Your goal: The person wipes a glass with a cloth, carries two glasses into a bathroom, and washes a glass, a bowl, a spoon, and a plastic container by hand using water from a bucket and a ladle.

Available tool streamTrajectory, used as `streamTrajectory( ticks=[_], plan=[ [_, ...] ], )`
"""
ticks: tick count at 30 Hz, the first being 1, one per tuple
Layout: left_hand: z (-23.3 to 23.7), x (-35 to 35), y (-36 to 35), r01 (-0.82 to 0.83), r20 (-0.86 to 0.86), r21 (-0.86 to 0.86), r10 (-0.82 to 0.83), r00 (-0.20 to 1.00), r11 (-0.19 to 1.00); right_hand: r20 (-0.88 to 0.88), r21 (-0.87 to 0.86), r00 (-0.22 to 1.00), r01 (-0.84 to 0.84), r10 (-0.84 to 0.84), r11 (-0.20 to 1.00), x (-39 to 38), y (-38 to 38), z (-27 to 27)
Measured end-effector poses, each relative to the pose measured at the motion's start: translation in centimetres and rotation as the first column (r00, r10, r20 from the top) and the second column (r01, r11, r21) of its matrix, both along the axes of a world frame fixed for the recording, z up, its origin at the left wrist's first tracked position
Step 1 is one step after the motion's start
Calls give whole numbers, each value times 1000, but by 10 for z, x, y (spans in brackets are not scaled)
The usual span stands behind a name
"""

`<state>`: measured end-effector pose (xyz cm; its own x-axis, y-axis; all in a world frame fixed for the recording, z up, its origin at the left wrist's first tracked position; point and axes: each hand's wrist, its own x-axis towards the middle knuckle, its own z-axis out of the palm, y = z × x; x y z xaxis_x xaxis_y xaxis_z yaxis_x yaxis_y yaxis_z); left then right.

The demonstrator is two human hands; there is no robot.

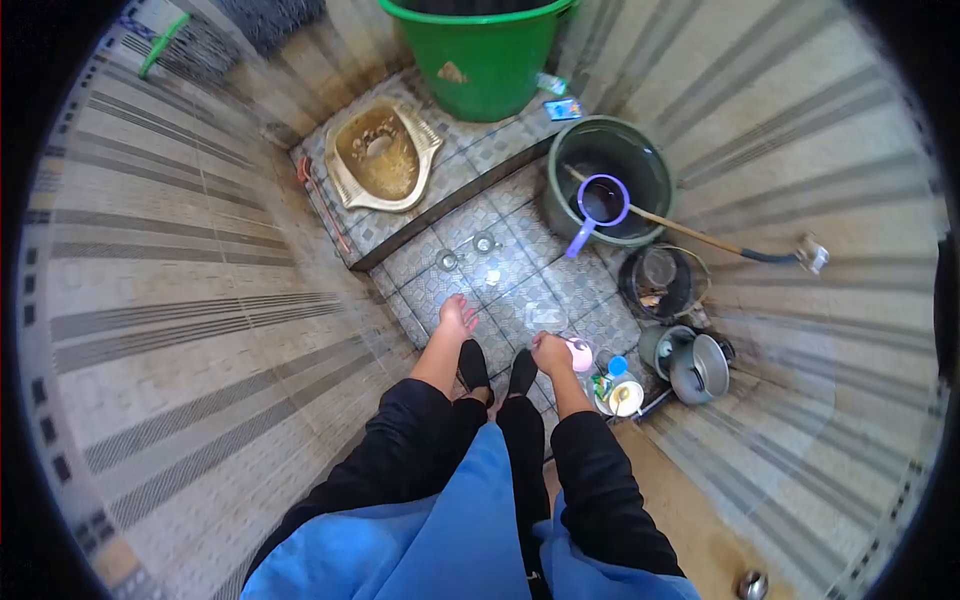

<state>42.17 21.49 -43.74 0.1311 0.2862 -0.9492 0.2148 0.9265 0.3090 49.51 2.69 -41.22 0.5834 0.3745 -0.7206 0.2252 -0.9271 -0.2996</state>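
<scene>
My left hand (pixel 458 315) is held out over the tiled floor, palm partly up and fingers apart, with nothing in it. Below and right of it, my right hand (pixel 549 353) is closed, its fingers curled in; I cannot tell what they hold. A pink cup-like thing (pixel 580 354) shows right beside that hand, partly covered by it. Just above the hand, a clear plastic-looking piece (pixel 545 317) overlaps the floor. Farther ahead lie two small round glass-like items (pixel 484 243) and a small white piece (pixel 492 278).
A green tub (pixel 480 70) and a squat toilet (pixel 345 185) occupy the raised step. On the right stand a dark bucket (pixel 655 215) with a purple dipper (pixel 583 238) and long wooden handle, a black pail (pixel 690 290), metal pots (pixel 712 365), and a white bowl (pixel 627 399) beside a blue cup (pixel 617 366).
</scene>
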Motion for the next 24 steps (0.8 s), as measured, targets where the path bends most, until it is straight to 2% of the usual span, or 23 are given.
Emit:
streamTrajectory(
  ticks=[1, 2, 3, 5, 8, 9, 10, 11, 12, 13, 15, 16, 17, 18, 20, 21, 23, 24],
  plan=[
    [-20, 9, 9, 11, -27, 23, -11, 1000, 1000, -18, -2, 1000, -22, 22, 1000, 11, 11, -24],
    [-41, 15, 16, 126, -93, 89, -118, 989, 988, -16, -4, 999, 33, -34, 999, 20, 23, -49],
    [-66, 22, 25, 106, -111, 84, -97, 989, 991, -15, -7, 996, 89, -90, 996, 29, 34, -72],
    [-126, 30, 42, 375, -110, 214, -359, 927, 902, 5, 64, 997, 82, -83, 995, 47, 59, -133],
    [-215, 41, 55, 87, -23, 229, -84, 996, 970, 36, 183, 995, 84, -93, 979, 70, 98, -227],
    [-238, 47, 59, -29, -4, 209, 30, 1000, 977, 72, 171, 995, 54, -67, 984, 77, 109, -269],
    [-262, 50, 65, -34, -30, 201, 41, 999, 979, 67, 180, 996, 53, -66, 982, 84, 123, -278],
    [-286, 53, 70, -135, -48, 74, 138, 989, 988, 95, 240, 989, 86, -111, 967, 90, 135, -296],
    [-306, 56, 73, -237, -77, -51, 233, 969, 970, 122, 299, 980, 117, -159, 947, 93, 145, -313],
    [-322, 60, 77, -247, -95, -57, 241, 966, 967, 173, 357, 962, 140, -212, 924, 97, 157, -323],
    [-345, 62, 82, -546, -62, -141, 543, 837, 826, 204, 403, 946, 155, -254, 902, 97, 171, -355],
    [-354, 63, 84, -555, -83, -144, 549, 832, 819, 283, 454, 934, 69, -217, 888, 98, 173, -373],
    [-360, 64, 84, -589, -27, -139, 592, 806, 796, 362, 494, 914, -20, -185, 869, 96, 172, -388],
    [-365, 65, 84, -623, 36, -136, 632, 774, 771, 355, 480, 919, -22, -171, 877, 95, 173, -395],
    [-376, 69, 86, -626, 30, -137, 635, 772, 768, 360, 303, 933, -90, -27, 949, 89, 174, -408],
    [-382, 71, 86, -617, 42, -133, 627, 778, 776, 351, 290, 936, -90, -18, 953, 84, 173, -416],
    [-395, 72, 86, -606, 38, -118, 613, 789, 787, 482, 248, 876, -150, 12, 957, 79, 180, -427],
    [-400, 73, 88, -618, 62, -161, 633, 772, 770, 409, 285, 910, -61, -64, 956, 79, 185, -417]
  ],
)
